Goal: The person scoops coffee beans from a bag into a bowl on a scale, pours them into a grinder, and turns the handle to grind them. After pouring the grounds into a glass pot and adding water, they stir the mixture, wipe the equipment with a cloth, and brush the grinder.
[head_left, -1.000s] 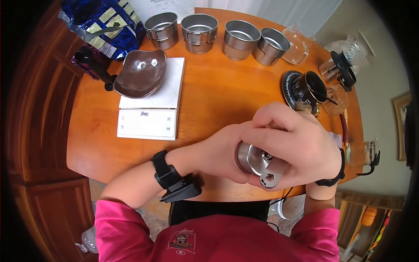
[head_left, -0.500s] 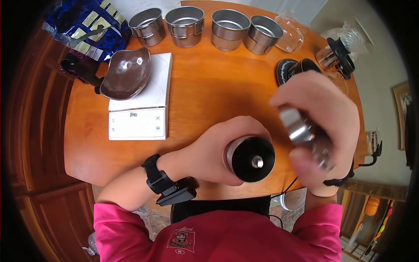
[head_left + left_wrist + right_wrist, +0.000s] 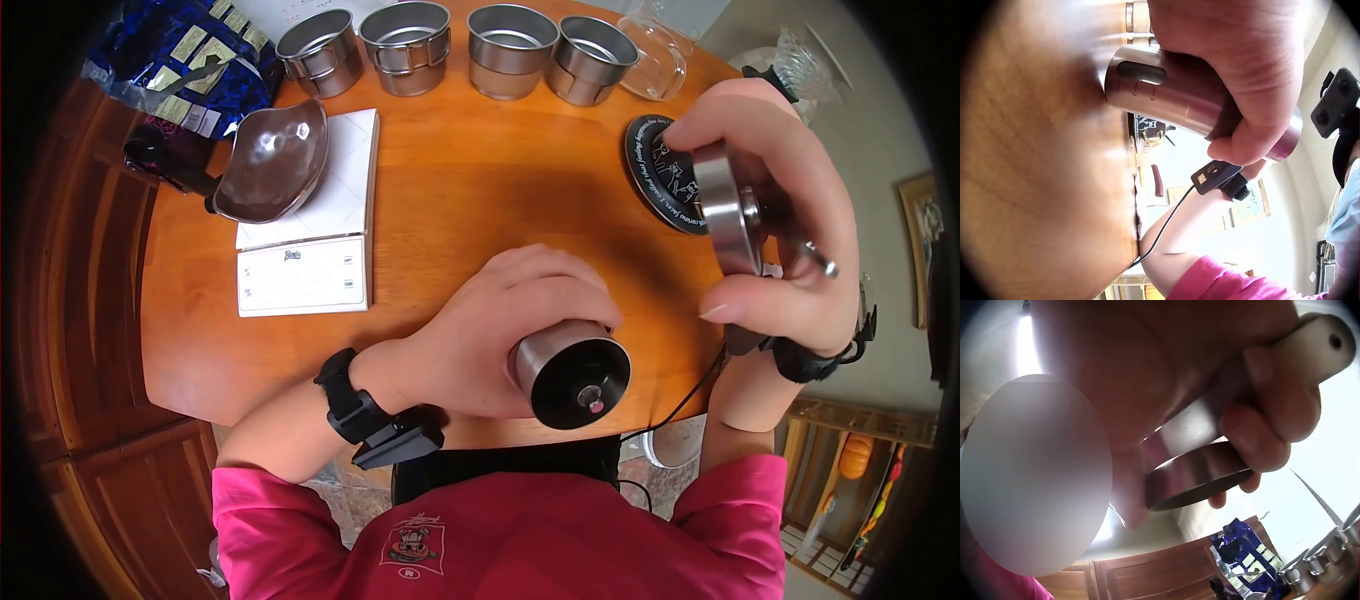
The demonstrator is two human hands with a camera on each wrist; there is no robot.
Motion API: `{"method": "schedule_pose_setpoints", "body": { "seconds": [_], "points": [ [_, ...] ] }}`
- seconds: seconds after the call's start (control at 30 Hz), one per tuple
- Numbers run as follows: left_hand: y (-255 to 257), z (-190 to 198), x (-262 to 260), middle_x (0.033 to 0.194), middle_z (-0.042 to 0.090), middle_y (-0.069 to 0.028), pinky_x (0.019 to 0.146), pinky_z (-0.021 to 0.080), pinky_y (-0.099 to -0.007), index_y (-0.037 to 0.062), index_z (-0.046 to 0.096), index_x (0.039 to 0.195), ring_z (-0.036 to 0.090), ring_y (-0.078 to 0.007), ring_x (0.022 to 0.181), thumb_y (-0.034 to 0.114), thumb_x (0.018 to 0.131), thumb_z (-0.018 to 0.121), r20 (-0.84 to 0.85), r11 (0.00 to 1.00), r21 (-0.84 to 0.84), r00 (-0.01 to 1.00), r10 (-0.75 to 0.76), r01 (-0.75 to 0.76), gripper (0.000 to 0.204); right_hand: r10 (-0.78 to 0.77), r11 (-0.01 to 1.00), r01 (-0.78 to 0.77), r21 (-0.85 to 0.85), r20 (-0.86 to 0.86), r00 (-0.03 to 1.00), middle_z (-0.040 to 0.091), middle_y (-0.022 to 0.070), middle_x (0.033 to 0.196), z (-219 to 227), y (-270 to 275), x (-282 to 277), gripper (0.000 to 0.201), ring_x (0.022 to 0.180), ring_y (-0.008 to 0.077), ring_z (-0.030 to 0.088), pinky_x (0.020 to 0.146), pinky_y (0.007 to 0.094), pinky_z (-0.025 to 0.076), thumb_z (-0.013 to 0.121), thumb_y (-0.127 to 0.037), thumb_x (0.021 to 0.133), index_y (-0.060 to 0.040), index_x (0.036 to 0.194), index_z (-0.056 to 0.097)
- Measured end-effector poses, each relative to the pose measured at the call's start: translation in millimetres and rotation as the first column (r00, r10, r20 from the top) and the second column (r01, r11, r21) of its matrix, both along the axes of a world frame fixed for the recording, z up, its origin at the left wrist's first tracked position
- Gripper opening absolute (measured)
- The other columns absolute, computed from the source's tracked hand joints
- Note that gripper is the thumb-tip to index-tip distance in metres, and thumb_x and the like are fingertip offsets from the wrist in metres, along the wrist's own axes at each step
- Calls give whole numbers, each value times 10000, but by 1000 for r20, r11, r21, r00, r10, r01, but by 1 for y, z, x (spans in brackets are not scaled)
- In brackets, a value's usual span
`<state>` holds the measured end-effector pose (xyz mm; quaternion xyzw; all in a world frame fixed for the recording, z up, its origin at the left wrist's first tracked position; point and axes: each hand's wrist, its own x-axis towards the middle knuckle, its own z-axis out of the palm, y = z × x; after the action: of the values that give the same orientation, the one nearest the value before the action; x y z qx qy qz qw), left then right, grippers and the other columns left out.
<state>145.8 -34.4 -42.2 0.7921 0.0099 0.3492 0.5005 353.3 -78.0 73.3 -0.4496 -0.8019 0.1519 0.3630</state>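
My left hand (image 3: 500,325) wraps round the metal body of a hand coffee grinder (image 3: 532,365) near the table's front edge. The grinder leans toward me, showing a dark top with a small shaft at its centre. In the left wrist view the grinder's brushed steel side (image 3: 1169,94) carries a dark oval inset, and its lower end is close over the tabletop. Off to the right, my right hand (image 3: 815,190) grips the grinder's round steel lid (image 3: 722,210) with its crank handle. The right wrist view shows the crank handle (image 3: 1325,347) sticking out past the fingers.
A brown dish (image 3: 270,165) sits on a white scale (image 3: 305,280) at left. Several steel cups (image 3: 510,55) line the back, beside a blue bag (image 3: 185,65). Below the right hand lies a black saucer (image 3: 655,185). A cable (image 3: 685,405) crosses the table's front edge.
The right hand has lifted the lid and crank off the grinder and carried them right and away from me. The left hand still holds the grinder, now tipped more toward me.
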Motion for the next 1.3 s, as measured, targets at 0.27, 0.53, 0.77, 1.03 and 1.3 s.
{"method": "schedule_pose_setpoints", "body": {
  "seconds": [0.27,0.53,0.77,1.03,1.3],
  "points": [
    [-1,0,0,1024,556,-54,768,390,-336,107,575,1031,524,-238,882,176,599,767,-2,997,74,1000,-15,15,478,-25,967,13,-253,-46,999,449,79,1021,0,6,0,733,839,137,478,698,224,377,801,-297,467,27,1063,524],
    [-4,-1,-1,1025,543,-30,750,359,-340,133,573,1016,523,-226,881,208,586,762,-35,968,252,999,6,3,475,79,969,-45,-241,135,988,465,86,1018,3,10,0,655,807,133,487,662,225,391,802,-284,510,12,1042,562],
    [-3,-2,-1,1014,541,-38,758,358,-332,133,579,1027,519,-235,877,203,580,770,-39,972,236,999,24,-14,492,169,984,-154,-87,205,964,494,112,973,0,11,-3,624,823,175,505,671,251,411,791,-300,522,14,1020,582],
    [-3,-2,-2,1003,520,-26,792,357,-358,157,553,1053,506,-239,913,136,547,765,-29,989,144,999,43,-38,549,178,979,-160,-127,153,972,535,101,953,-2,10,-5,602,911,213,484,759,293,395,780,-300,527,4,1011,590],
    [-2,-5,1,992,534,-54,786,371,-358,144,546,1038,514,-262,909,154,581,766,37,996,27,996,85,-86,508,198,977,-185,-110,122,973,546,99,934,-6,12,-7,584,899,225,486,772,308,384,774,-284,522,4,998,596]
  ]
}}
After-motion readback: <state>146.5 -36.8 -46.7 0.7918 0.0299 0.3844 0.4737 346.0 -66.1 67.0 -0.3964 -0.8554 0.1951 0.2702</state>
